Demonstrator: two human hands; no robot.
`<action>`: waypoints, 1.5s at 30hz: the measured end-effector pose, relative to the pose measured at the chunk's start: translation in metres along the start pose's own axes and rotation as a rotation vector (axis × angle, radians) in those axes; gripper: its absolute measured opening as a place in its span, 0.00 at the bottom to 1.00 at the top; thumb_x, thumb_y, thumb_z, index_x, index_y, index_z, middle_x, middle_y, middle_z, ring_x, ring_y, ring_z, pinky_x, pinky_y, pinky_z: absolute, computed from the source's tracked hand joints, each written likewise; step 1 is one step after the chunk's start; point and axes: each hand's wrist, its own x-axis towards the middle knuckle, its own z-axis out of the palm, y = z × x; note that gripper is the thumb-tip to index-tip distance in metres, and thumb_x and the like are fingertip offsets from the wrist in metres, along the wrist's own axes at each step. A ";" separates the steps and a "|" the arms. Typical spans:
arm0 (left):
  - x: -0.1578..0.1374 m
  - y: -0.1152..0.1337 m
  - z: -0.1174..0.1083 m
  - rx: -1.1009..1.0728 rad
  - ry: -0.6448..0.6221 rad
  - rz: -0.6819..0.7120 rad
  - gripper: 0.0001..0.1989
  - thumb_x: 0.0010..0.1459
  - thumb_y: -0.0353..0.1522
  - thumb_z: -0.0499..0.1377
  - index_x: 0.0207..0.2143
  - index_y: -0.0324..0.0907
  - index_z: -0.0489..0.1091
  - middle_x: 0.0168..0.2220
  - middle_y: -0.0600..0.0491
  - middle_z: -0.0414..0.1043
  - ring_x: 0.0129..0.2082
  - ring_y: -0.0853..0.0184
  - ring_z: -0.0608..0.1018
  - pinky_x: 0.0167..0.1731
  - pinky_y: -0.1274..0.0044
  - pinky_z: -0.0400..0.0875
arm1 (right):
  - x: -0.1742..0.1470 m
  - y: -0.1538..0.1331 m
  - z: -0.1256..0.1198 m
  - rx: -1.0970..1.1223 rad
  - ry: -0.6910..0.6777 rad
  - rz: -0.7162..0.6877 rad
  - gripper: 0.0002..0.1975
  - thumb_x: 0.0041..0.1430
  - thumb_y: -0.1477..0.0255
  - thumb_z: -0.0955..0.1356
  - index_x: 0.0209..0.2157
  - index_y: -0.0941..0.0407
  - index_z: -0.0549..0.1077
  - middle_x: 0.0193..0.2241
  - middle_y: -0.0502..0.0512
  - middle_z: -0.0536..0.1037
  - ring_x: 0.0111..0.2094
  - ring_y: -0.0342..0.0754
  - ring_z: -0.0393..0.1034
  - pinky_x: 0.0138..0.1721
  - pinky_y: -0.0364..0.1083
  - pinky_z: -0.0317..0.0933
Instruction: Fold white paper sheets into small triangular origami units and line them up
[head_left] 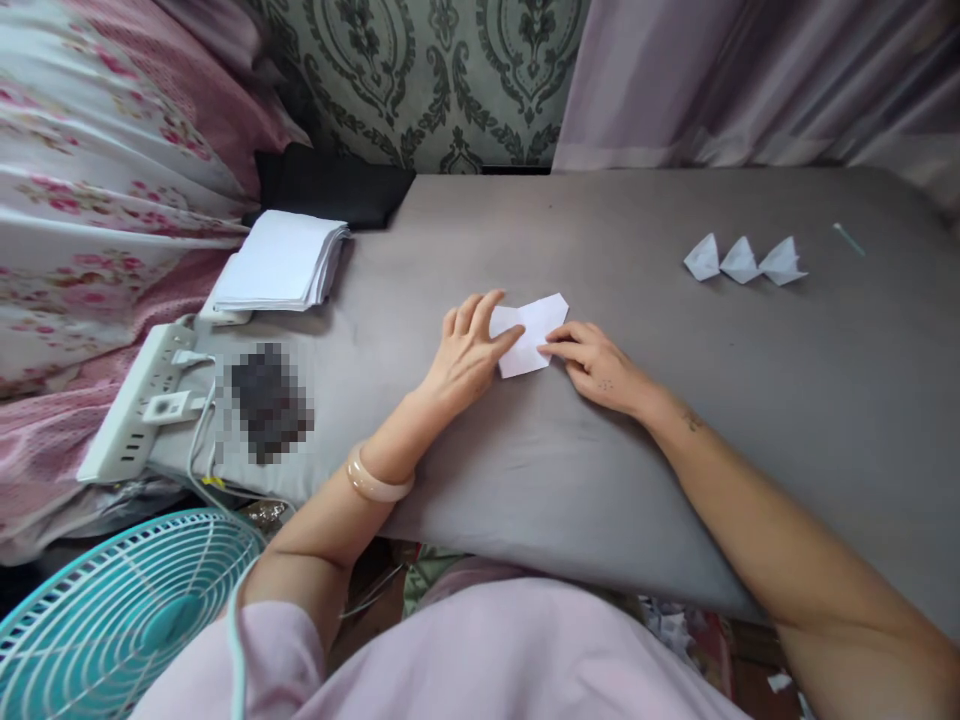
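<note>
Paper on the grey cover, between your left hand, spread wide with thumb on it, and your right hand, fingers bunched at its edge; can't tell if pinching. Thumb slip could skew it; uneven pull, tear it.

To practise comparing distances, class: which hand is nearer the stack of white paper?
Left. The left hand is right of the stack of white paper, apart from it; the right hand is farther right, at the right side of the small sheet.
</note>
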 end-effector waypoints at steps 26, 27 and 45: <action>0.047 0.002 0.013 -0.459 -0.292 -0.147 0.08 0.57 0.34 0.59 0.33 0.41 0.77 0.36 0.50 0.76 0.38 0.64 0.75 0.38 0.75 0.66 | -0.016 -0.006 -0.007 -0.013 -0.044 -0.015 0.22 0.56 0.84 0.60 0.45 0.53 0.78 0.52 0.56 0.75 0.53 0.52 0.69 0.53 0.53 0.66; 0.048 0.003 0.012 -0.458 -0.301 -0.165 0.08 0.56 0.34 0.59 0.33 0.41 0.77 0.35 0.50 0.77 0.38 0.63 0.75 0.38 0.75 0.65 | -0.016 -0.006 -0.007 -0.011 -0.041 -0.013 0.22 0.56 0.84 0.60 0.45 0.53 0.78 0.52 0.56 0.75 0.53 0.51 0.69 0.53 0.53 0.66; 0.053 0.009 0.005 -0.511 -0.378 -0.263 0.08 0.55 0.33 0.59 0.35 0.40 0.76 0.35 0.51 0.76 0.37 0.64 0.75 0.39 0.74 0.66 | -0.016 -0.001 -0.006 0.048 -0.033 0.008 0.29 0.54 0.85 0.59 0.52 0.48 0.74 0.53 0.52 0.75 0.53 0.51 0.69 0.52 0.53 0.66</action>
